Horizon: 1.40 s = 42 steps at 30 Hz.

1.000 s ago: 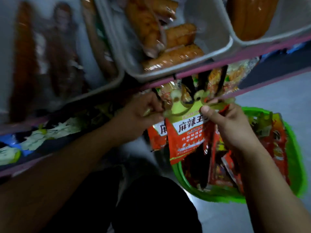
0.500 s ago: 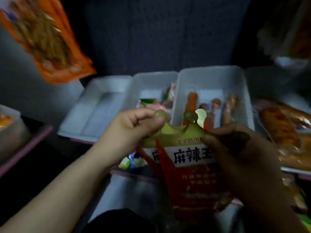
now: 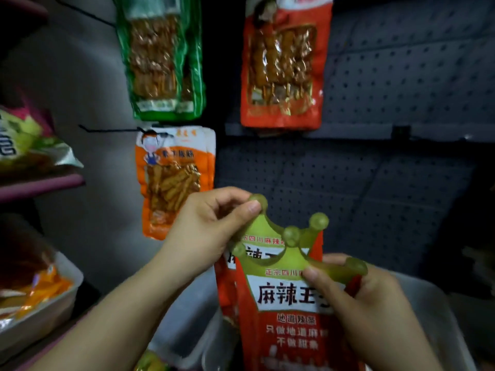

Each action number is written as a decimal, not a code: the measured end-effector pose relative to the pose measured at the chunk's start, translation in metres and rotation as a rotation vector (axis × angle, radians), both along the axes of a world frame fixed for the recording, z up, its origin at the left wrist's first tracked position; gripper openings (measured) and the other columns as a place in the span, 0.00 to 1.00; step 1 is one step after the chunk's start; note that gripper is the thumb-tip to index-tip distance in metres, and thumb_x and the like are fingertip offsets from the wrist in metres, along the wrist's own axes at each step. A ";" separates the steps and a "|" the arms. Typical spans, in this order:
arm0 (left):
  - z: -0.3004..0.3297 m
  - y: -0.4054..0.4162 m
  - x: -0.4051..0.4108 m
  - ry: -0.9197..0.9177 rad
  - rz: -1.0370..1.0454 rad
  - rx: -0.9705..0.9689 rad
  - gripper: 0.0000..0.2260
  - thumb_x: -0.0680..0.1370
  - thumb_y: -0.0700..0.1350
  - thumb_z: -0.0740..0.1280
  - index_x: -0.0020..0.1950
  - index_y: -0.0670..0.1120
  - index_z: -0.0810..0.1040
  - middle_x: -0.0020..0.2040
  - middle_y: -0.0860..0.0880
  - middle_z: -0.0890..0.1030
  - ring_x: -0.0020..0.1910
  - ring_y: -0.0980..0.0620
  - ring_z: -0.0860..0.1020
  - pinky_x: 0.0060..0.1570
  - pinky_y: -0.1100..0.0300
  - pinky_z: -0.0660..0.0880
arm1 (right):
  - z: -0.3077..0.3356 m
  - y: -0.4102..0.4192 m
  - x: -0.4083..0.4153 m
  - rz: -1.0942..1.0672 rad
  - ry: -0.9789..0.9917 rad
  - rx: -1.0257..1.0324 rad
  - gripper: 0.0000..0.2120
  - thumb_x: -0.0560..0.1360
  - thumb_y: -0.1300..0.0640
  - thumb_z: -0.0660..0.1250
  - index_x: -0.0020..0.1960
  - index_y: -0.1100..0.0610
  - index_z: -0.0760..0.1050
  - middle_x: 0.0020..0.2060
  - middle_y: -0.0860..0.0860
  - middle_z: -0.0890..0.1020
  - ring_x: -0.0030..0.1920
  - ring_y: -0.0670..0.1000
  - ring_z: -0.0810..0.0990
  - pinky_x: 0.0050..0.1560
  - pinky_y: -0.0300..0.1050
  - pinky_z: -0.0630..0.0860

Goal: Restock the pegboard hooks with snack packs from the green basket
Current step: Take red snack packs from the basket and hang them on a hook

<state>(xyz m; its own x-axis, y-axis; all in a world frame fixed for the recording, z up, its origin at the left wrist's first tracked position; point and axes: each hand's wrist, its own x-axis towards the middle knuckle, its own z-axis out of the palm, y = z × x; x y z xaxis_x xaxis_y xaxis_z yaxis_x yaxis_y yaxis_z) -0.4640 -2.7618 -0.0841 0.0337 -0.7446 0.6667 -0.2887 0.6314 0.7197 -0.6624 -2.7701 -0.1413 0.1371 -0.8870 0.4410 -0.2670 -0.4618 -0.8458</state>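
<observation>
I see a dark pegboard (image 3: 388, 84) carrying three hanging packs: a green pack (image 3: 163, 57), a red pack (image 3: 284, 65) and an orange pack (image 3: 174, 178). A pink shelf (image 3: 40, 183) at left holds a bag (image 3: 24, 143).

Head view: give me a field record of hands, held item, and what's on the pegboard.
left hand: pinches the left tip of the green crown-shaped header
right hand: pinches the right tip of the same header
held item: red snack packs with crown tops, held in front of the pegboard, not yet on a hook
hanging packs: green pack upper left, red pack upper right, orange pack below the green one
bare hook: left of the orange pack
green basket: not in view
</observation>
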 end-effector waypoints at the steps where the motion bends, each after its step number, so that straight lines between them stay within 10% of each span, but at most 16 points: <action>1: 0.006 -0.004 0.005 0.001 0.013 -0.031 0.05 0.68 0.52 0.68 0.38 0.54 0.83 0.33 0.55 0.83 0.32 0.62 0.79 0.33 0.69 0.74 | 0.004 -0.005 0.006 -0.014 0.000 -0.027 0.04 0.67 0.49 0.73 0.41 0.42 0.82 0.35 0.44 0.86 0.39 0.45 0.85 0.48 0.53 0.80; 6: 0.048 -0.028 0.017 0.031 0.100 -0.234 0.03 0.68 0.52 0.71 0.34 0.58 0.83 0.33 0.60 0.83 0.33 0.66 0.78 0.35 0.72 0.74 | 0.044 -0.020 0.022 -0.050 -0.112 -0.209 0.11 0.67 0.52 0.73 0.40 0.35 0.80 0.31 0.39 0.84 0.33 0.38 0.83 0.32 0.30 0.76; 12: 0.073 -0.053 0.017 0.016 0.246 -0.307 0.06 0.72 0.43 0.72 0.38 0.55 0.81 0.38 0.58 0.83 0.40 0.64 0.80 0.41 0.69 0.76 | 0.071 -0.037 0.035 -0.014 -0.203 -0.150 0.02 0.70 0.54 0.72 0.40 0.48 0.83 0.33 0.47 0.86 0.34 0.48 0.85 0.37 0.48 0.81; 24: 0.082 -0.058 0.024 0.065 -0.041 0.046 0.10 0.75 0.43 0.67 0.34 0.50 0.83 0.29 0.54 0.81 0.28 0.63 0.77 0.28 0.74 0.71 | 0.067 -0.037 0.036 0.006 -0.272 -0.106 0.08 0.62 0.46 0.70 0.41 0.39 0.81 0.32 0.47 0.86 0.33 0.49 0.85 0.33 0.44 0.79; 38: 0.060 -0.122 0.033 0.016 0.009 0.042 0.11 0.72 0.41 0.73 0.53 0.47 0.80 0.37 0.55 0.81 0.36 0.62 0.79 0.37 0.74 0.73 | 0.053 -0.091 0.038 -0.154 -0.301 -0.068 0.02 0.72 0.55 0.71 0.42 0.53 0.82 0.33 0.47 0.86 0.33 0.48 0.85 0.34 0.43 0.79; 42: 0.044 -0.153 0.032 0.110 -0.002 0.145 0.13 0.73 0.39 0.71 0.57 0.46 0.75 0.48 0.41 0.83 0.46 0.47 0.82 0.46 0.59 0.78 | 0.056 -0.118 0.039 -0.237 -0.291 -0.072 0.02 0.73 0.54 0.71 0.42 0.51 0.80 0.32 0.45 0.85 0.33 0.46 0.85 0.31 0.39 0.78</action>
